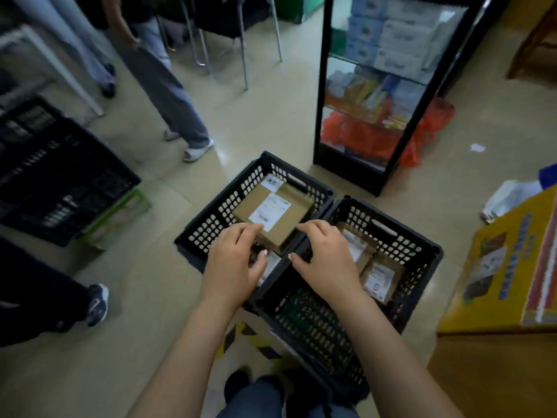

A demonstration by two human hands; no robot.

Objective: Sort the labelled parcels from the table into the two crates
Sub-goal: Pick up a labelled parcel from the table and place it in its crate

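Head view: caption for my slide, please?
Left hand and right hand at a labelled parcel in the left crate; two more parcels in the right crate.

the left crate touches the right crate on the floor. a parcel lies in the left one, two parcels in the right; a cabinet stands behind.

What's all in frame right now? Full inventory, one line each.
left crate: 1, black, on floor
right crate: 1, black, against left crate
large parcel: 1, brown, white label, in left crate
small parcels: 2, brown, labelled, in right crate
cabinet: 1, black frame, glass door, behind crates
carton: 1, yellow, far right
bag: 1, orange, beside cabinet
spare crates: count unclear, black, far left
bystanders: at least 2, legs only, left side
left hand: 1, bare, holds large parcel's near edge
right hand: 1, bare, holds large parcel's near corner
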